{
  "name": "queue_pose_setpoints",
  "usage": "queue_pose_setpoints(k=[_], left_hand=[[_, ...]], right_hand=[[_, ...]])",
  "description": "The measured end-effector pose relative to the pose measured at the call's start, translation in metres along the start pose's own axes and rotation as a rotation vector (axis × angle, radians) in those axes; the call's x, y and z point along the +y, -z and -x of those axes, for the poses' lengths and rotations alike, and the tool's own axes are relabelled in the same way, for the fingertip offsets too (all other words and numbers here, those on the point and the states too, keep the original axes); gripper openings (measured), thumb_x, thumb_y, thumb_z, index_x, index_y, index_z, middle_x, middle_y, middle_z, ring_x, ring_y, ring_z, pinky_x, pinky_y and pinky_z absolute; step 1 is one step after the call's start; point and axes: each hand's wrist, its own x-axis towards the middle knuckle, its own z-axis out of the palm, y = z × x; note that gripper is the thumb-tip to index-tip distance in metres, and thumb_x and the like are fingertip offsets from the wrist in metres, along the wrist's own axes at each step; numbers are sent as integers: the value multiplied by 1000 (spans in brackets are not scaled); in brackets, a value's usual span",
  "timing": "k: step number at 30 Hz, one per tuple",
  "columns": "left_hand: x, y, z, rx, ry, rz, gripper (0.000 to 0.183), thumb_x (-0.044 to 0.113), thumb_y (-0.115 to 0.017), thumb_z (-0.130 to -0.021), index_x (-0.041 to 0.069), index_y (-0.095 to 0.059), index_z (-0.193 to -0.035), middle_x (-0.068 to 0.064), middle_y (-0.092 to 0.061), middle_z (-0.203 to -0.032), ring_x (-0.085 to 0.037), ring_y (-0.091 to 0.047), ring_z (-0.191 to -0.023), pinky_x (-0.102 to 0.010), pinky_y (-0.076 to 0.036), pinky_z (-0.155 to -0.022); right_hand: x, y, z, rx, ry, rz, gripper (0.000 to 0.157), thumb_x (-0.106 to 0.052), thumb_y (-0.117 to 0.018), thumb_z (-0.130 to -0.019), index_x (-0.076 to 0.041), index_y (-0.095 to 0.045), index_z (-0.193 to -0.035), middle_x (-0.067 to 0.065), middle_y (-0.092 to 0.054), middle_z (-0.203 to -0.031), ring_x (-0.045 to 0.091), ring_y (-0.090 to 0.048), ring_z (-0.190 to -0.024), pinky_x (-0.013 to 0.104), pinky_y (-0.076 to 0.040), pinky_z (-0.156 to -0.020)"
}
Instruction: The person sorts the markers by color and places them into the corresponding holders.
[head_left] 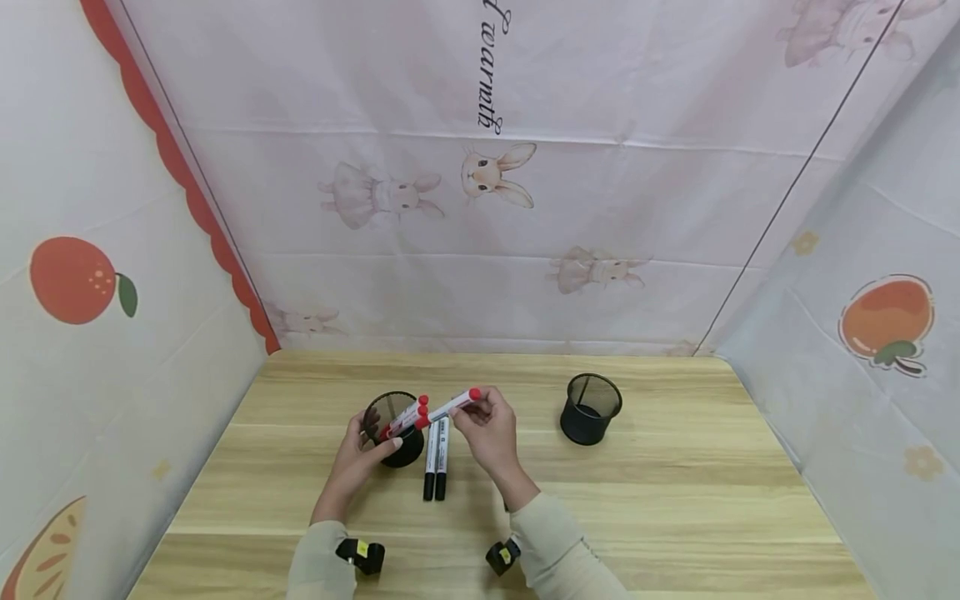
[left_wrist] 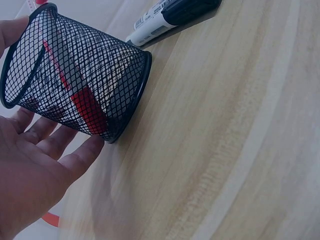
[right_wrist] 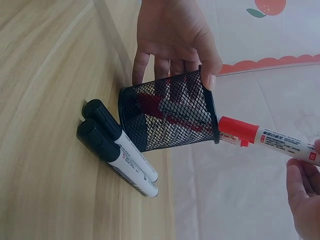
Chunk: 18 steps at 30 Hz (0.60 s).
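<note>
Red marker pinched by right hand, aimed toward head-view eight o'clock.
Left hand grips mesh cup; best steer the marker clear of the rim.

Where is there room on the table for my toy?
Bare table shows right of the standing black cup, out to the table's right edge, and between that cup and the right hand. It's crowded where the left hand holds another cup beside two black-capped markers.
</note>
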Motion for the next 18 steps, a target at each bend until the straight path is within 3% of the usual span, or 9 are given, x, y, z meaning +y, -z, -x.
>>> queue_pose_setpoints(k=[3, 9, 18], left_hand=[[-5, 0, -2, 1, -5, -29, 78, 35, -68, -71, 11, -25, -131, -10, -32, -131, -24, -28, -118, -47, -20, -97], [9, -2, 4, -2, -43, -10, 73, 27, -66, -74, 6, -24, -130, -19, -29, -130, -35, -27, -117, -52, -18, -94], [7, -1, 3, 3, -23, 1, 76, 29, -68, -72, 8, -25, -130, -15, -31, -130, -31, -27, -118, -48, -19, -97]], right_hand=[[2, 0, 0, -6, 5, -3, 21, 10, -59, -73, 9, -47, -90, 24, -58, -87, 33, -56, -80, 29, -49, -68], [7, -1, -2, -11, 14, -4, 21, 10, -59, -74, 9, -47, -91, 23, -58, -88, 32, -57, -81, 29, -49, -68], [11, -5, -3, 11, -2, -73, 21, 12, -59, -72, 12, -46, -89, 26, -58, -88, 34, -56, -82, 28, -49, -69]])
